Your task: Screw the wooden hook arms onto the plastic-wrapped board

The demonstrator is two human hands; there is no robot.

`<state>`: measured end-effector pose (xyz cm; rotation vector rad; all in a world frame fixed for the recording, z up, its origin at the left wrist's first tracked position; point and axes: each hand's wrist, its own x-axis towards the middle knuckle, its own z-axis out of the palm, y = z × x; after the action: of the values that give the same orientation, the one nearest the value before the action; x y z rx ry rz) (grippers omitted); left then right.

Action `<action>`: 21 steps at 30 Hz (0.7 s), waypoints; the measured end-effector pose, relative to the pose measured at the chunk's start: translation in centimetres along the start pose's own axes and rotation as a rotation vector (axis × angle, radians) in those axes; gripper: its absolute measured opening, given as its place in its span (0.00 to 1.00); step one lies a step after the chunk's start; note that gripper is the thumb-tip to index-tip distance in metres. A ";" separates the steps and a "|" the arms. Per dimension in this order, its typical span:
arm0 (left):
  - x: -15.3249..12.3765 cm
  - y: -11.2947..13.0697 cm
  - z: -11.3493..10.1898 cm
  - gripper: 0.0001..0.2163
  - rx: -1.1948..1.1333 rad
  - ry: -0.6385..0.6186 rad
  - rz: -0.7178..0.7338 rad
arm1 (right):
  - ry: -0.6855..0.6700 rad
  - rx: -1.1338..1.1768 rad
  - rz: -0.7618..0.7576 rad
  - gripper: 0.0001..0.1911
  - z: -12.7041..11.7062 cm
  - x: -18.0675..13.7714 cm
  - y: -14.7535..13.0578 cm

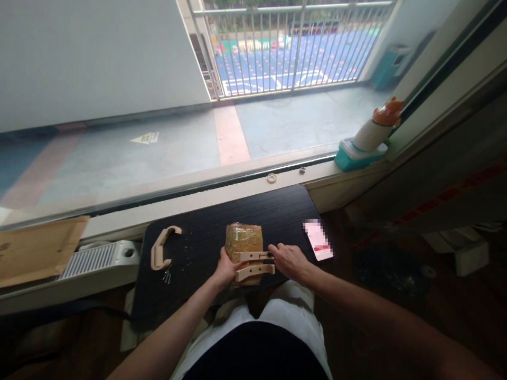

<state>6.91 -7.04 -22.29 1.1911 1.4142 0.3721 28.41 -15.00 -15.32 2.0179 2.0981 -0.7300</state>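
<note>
Floor sign (144, 138): yellowish triangle, lettering too small to read.
Taped block (243, 237): on dark tabletop (281, 211).
Farther wooden piece (250, 256): on block, long axis left-right.
Nearer wooden piece (255, 272): roughly parallel.
Left hand (225, 269): grasping block's left side.
Right hand (290, 260): fingers curled at farther piece's right end; cannot tell what they hold.

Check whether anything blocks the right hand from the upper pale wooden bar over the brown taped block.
Nothing visible does: the right hand is at the right end of the upper pale wooden bar.
</note>
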 end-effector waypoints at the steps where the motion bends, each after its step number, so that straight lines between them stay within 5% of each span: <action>1: -0.1 0.2 0.0 0.39 0.002 0.001 -0.001 | 0.011 -0.058 -0.099 0.13 -0.1 -0.2 0.0; 4: -0.4 0.7 0.2 0.39 -0.029 0.000 -0.014 | 0.008 -0.138 -0.278 0.14 0.0 -0.3 0.2; 6: -0.5 0.8 0.2 0.39 -0.061 -0.012 -0.025 | 0.007 -0.107 -0.263 0.14 0.5 -0.2 0.2; 12: -0.1 0.0 0.2 0.38 -0.069 0.036 -0.031 | -0.024 0.369 0.275 0.16 2.5 0.6 0.2; 14: 0.1 -0.3 0.2 0.39 -0.063 0.033 -0.031 | -0.093 0.492 0.352 0.17 2.4 1.0 0.3; 18: 0.3 -0.4 0.0 0.39 -0.051 0.013 -0.027 | -0.088 0.328 0.274 0.16 1.1 0.9 0.2; 21: 0.2 -0.2 -0.1 0.39 -0.040 0.007 -0.020 | -0.020 0.055 -0.005 0.13 0.3 0.3 -0.1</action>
<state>6.81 -6.94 -22.56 1.1438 1.4169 0.3893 28.26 -14.90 -15.72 2.0255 2.0952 -0.8135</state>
